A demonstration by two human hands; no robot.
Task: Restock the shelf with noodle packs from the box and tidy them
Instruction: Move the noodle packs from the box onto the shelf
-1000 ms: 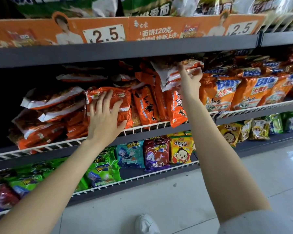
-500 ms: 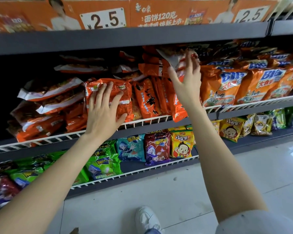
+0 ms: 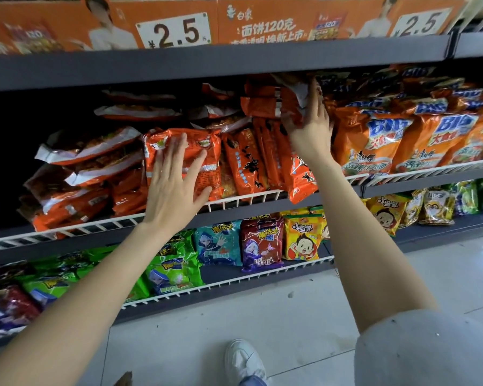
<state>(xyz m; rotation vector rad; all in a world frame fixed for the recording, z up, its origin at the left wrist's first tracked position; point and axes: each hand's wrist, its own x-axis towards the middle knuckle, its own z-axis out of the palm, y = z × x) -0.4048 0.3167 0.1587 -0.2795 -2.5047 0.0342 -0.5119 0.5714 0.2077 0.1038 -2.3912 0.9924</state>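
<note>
Left hand (image 3: 176, 185) flat, fingers spread, presses front orange noodle pack (image 3: 207, 160) above wire rail (image 3: 251, 197). Right hand (image 3: 310, 126) grips upper pack (image 3: 290, 104).

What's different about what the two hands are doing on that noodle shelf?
The left hand lies flat, fingers spread and straight, on the front of an upright orange pack at the wire rail; the right hand reaches higher, fingers bent against a stacked pack just under the shelf above. The left hand's pack faces forward; the right hand's pack lies tilted on top of others. Both touch orange noodle packs on the same shelf.
</note>
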